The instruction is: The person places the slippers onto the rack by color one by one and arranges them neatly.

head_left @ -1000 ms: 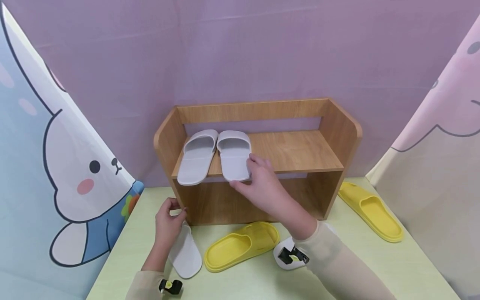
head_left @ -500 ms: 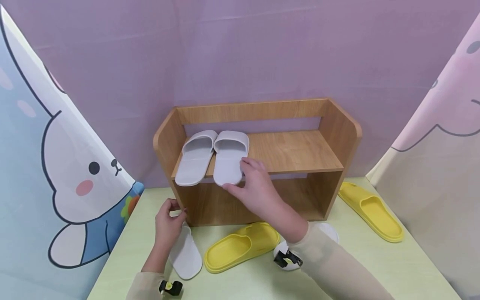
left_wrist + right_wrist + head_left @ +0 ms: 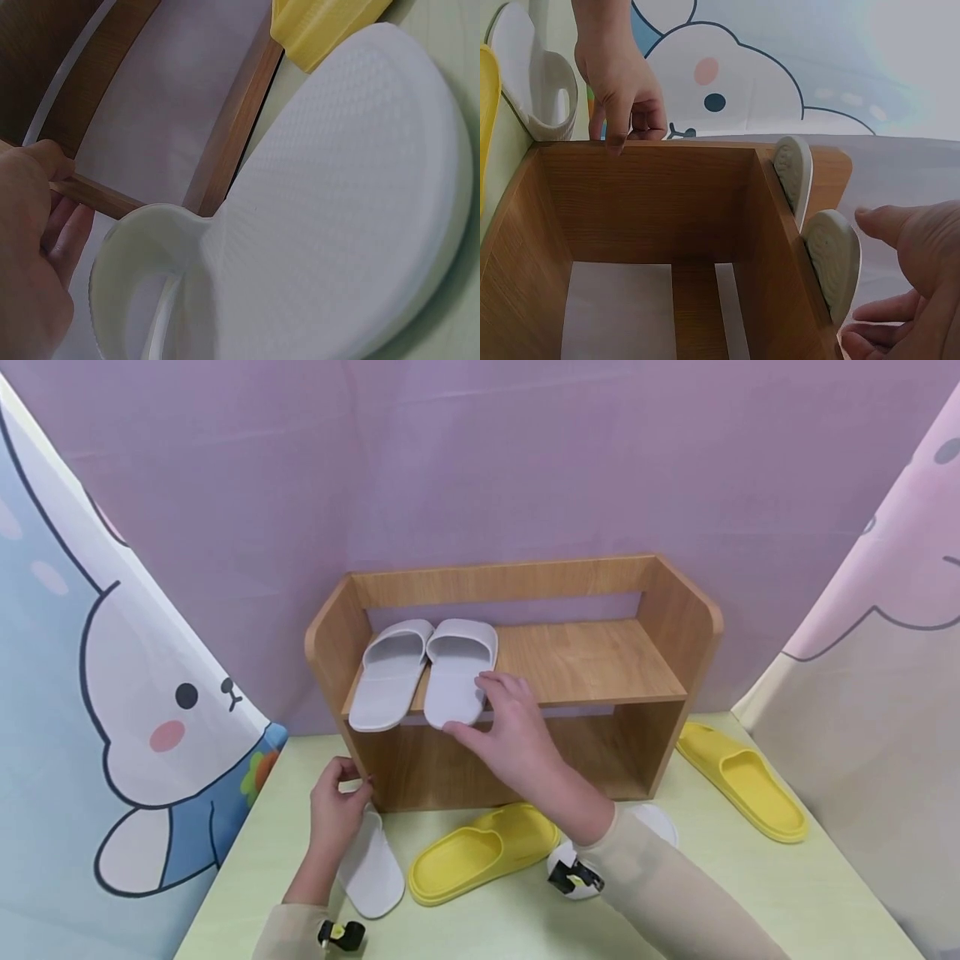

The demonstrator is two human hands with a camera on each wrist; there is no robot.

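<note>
In the head view, two white slippers stand side by side on the upper shelf of a wooden shoe rack [image 3: 585,660]. My right hand [image 3: 517,722] is at the right-hand slipper [image 3: 453,689], its fingers against the right side and the thumb by the heel end. From the right wrist, that hand [image 3: 922,277] shows a wide gap between thumb and fingers. The left-hand slipper [image 3: 386,685] lies almost against its mate. My left hand [image 3: 337,806] pinches the front edge of the rack's left panel, as the left wrist view also shows with its thumb and fingers [image 3: 71,240].
Below the left hand lies another white slipper [image 3: 372,872]. A yellow slipper [image 3: 480,856] lies before the rack, and a second yellow one [image 3: 742,785] to its right. One more white slipper [image 3: 656,822] is partly hidden by the right forearm. A purple cloth [image 3: 495,460] hangs behind.
The right hand and the slipper it touches have shifted a little left, bringing that slipper straighter beside the other, which also moved slightly left. The left hand has kept its hold on the rack.
</note>
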